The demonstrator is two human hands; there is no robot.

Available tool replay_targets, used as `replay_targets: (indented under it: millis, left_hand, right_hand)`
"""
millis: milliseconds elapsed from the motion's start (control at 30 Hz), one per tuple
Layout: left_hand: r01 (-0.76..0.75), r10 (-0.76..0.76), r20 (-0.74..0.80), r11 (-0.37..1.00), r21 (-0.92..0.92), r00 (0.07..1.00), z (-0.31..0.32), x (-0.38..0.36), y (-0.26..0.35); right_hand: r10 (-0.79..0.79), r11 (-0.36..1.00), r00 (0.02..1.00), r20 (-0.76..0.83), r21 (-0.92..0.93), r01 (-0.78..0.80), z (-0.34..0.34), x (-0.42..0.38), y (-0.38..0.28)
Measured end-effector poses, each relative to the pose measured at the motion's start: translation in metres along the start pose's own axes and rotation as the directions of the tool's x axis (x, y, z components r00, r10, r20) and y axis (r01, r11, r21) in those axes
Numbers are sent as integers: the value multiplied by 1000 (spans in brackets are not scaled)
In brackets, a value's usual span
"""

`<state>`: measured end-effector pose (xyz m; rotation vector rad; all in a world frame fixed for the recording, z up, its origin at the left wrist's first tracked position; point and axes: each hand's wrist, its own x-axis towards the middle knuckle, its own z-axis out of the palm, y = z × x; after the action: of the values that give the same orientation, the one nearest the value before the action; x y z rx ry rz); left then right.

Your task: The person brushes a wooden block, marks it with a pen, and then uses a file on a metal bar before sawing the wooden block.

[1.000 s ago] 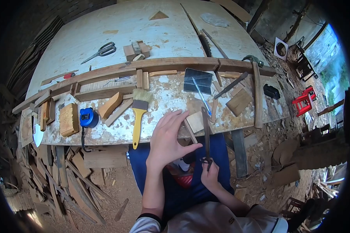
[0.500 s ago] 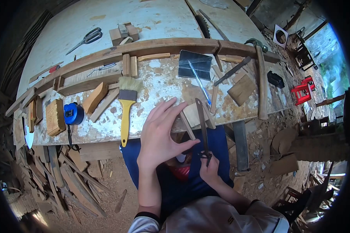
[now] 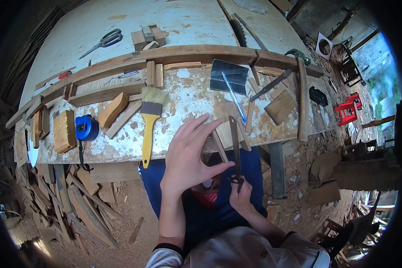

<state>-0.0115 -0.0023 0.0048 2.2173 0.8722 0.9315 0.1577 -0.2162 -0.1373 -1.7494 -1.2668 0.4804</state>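
Observation:
At the bench's front edge, a small pale wooden piece (image 3: 224, 136) with slanted sides sits between my hands. My left hand (image 3: 190, 156) grips it, thumb at its near end and fingers curved over its far left side. The handle of a long, dark, narrow saw or file (image 3: 235, 145) is in my closed right hand (image 3: 241, 194). Its blade points away from me and lies along the right part of the wooden piece. Whether the blade touches the wood is hard to tell.
Left of my hands are a yellow-handled brush (image 3: 150, 129), a blue tape measure (image 3: 86, 128) and wood blocks (image 3: 64, 131). Beyond lie a dark sheet (image 3: 228, 77) with a pen, a long wooden frame (image 3: 187, 50) and scissors (image 3: 103, 41). A wooden-handled tool (image 3: 302, 100) is at right.
The view has shifted slightly, so the bench items appear a little further right. Both hands keep nearly the same pose around the wooden piece and the tool.

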Motion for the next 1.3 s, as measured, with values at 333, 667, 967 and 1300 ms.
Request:
replay_targets:
  millis: [333,667,967,1300]
  left_hand:
    - [-27,26,-27,999,-37,999,0,-1,-1]
    - [-60,57,-63,997,-50,996,2,-1,-4]
    - [-50,47,-66,998,-49,997,1,-2,-2]
    - [-49,45,-59,997,-63,997,1,-2,-4]
  right_hand:
    - [16,1000,1000,-23,-23,-16,1,-4,4]
    - [-10,998,999,-37,-65,7,-1,0,2]
    - [-16,997,1000,-26,-73,14,-4,2,0]
    - [-1,998,1000,-25,-63,-1,-3,-1,1]
